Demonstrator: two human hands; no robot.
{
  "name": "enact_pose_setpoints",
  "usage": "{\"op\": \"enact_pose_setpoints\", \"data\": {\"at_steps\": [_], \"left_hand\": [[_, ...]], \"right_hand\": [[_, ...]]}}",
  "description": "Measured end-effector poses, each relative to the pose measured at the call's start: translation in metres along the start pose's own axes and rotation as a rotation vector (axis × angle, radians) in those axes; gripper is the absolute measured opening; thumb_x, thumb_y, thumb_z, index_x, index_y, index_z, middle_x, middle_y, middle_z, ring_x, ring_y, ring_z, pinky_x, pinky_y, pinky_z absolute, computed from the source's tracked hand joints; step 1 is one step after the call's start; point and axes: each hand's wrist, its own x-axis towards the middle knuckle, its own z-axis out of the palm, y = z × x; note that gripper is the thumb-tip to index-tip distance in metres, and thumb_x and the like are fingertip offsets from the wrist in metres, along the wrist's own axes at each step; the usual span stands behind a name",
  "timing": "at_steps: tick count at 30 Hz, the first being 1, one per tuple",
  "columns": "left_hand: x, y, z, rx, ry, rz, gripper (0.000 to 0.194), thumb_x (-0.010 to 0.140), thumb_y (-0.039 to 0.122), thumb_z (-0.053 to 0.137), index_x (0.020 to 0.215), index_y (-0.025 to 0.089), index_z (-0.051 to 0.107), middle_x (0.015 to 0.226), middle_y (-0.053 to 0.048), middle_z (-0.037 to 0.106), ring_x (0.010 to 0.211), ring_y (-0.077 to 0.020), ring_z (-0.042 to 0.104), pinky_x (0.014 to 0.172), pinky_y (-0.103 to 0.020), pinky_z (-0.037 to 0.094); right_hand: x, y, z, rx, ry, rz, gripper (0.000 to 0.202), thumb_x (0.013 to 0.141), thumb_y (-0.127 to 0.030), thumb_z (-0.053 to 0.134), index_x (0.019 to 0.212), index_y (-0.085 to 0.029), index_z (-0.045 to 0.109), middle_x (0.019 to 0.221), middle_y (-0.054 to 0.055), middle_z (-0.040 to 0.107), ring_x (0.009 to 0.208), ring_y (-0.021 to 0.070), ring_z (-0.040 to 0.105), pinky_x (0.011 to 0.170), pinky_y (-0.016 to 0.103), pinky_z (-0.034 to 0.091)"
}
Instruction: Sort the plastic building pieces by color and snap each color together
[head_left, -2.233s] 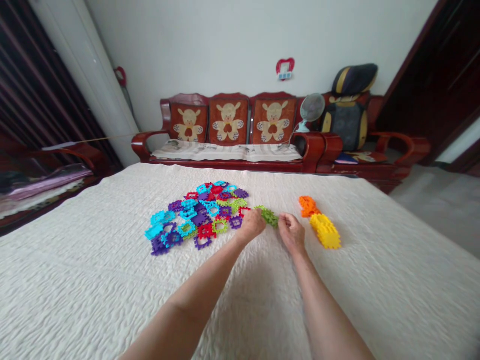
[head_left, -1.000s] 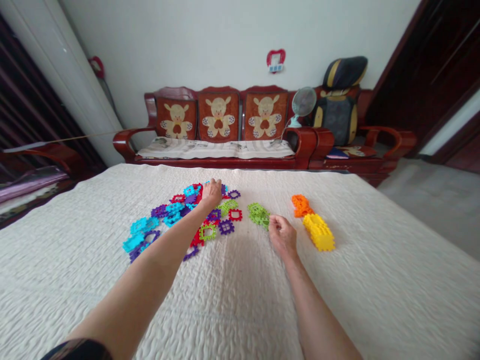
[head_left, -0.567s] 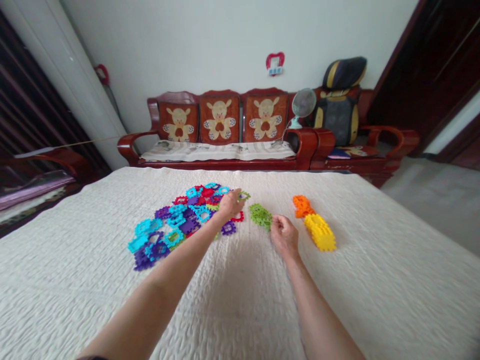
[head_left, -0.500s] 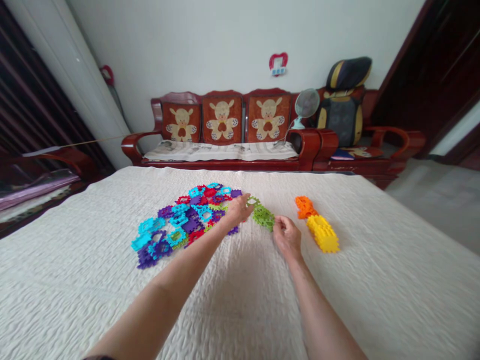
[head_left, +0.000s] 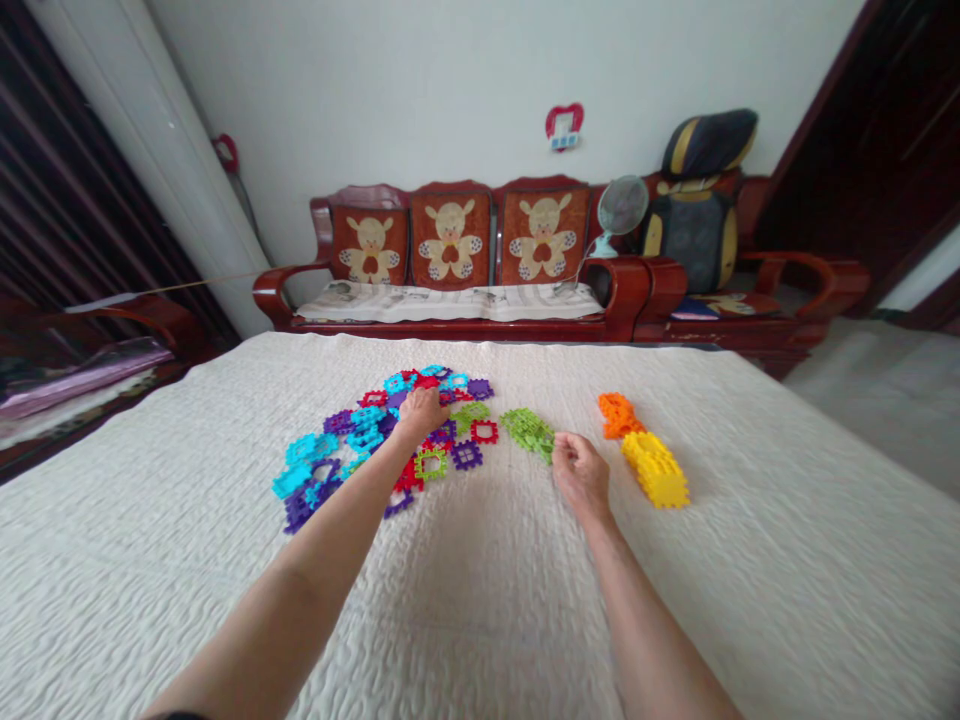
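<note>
My left hand [head_left: 424,412] is over the mixed pile of blue, purple, red and green toothed plastic pieces; its fingers are bent down, and what is under them is hidden. My right hand [head_left: 581,473] has its fingers pressed together at the near right end of a row of green pieces [head_left: 528,430]. Around my left hand lie a purple piece [head_left: 481,389], a red frame [head_left: 484,431] and a green frame [head_left: 430,464]. Right of my right hand are stacked yellow pieces [head_left: 654,470], with orange pieces [head_left: 618,415] just beyond them.
A pale quilted cloth [head_left: 495,600] covers the table. Behind its far edge stands a wooden sofa [head_left: 450,327] with bear cushions [head_left: 451,240]. A small fan [head_left: 622,207] and a chair with a massage cushion [head_left: 691,235] are at the back right.
My left hand has moved left from the green row to the mixed pile. A green piece that was at its fingertips no longer shows there. My right hand stays by the row.
</note>
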Motion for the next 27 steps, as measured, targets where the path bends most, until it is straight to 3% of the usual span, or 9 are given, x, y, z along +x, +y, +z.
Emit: {"op": "enact_pose_setpoints", "data": {"at_steps": [4,11,19,22,27], "left_hand": [[0.003,-0.005,0.008,0.015,0.010,-0.030,0.050,0.082,0.049,0.057,0.120,0.016,0.060,0.122,-0.018,0.062,0.115,-0.0319,0.058,0.090,-0.037,0.050],[0.007,-0.003,0.008,0.003,-0.017,-0.052,0.044,0.080,0.041,0.059,0.117,0.018,0.062,0.117,-0.017,0.064,0.113,-0.0331,0.058,0.087,-0.038,0.050],[0.004,-0.010,-0.012,-0.063,0.180,-0.118,0.044,0.087,0.035,0.048,0.127,0.020,0.057,0.122,-0.018,0.059,0.104,-0.0320,0.063,0.080,-0.039,0.052],[0.000,0.005,-0.013,-0.095,0.191,-0.016,0.048,0.086,0.038,0.051,0.130,0.020,0.055,0.121,-0.016,0.062,0.106,-0.0292,0.063,0.085,-0.035,0.050],[-0.012,0.062,0.007,-0.191,0.121,0.247,0.052,0.086,0.040,0.055,0.133,0.018,0.055,0.113,-0.011,0.069,0.107,-0.0245,0.064,0.091,-0.030,0.048]], "right_hand": [[0.000,0.001,0.000,-0.001,0.001,-0.006,0.036,0.076,-0.039,0.045,0.092,-0.016,0.069,0.090,0.011,0.073,0.076,0.0215,0.066,0.074,0.034,0.053],[0.001,0.000,0.001,-0.010,0.003,-0.011,0.037,0.078,-0.041,0.044,0.091,-0.017,0.069,0.090,0.011,0.074,0.075,0.0213,0.066,0.073,0.034,0.052],[0.001,-0.001,0.001,0.012,0.010,0.004,0.037,0.076,-0.040,0.044,0.092,-0.016,0.068,0.090,0.012,0.073,0.077,0.0223,0.065,0.076,0.036,0.052],[0.000,-0.002,0.001,0.017,0.020,0.011,0.037,0.076,-0.040,0.044,0.092,-0.016,0.068,0.091,0.012,0.073,0.078,0.0223,0.065,0.076,0.036,0.052],[0.000,-0.002,0.000,0.011,0.013,0.009,0.035,0.078,-0.039,0.044,0.090,-0.017,0.068,0.090,0.011,0.073,0.079,0.0218,0.065,0.077,0.035,0.051]]}}
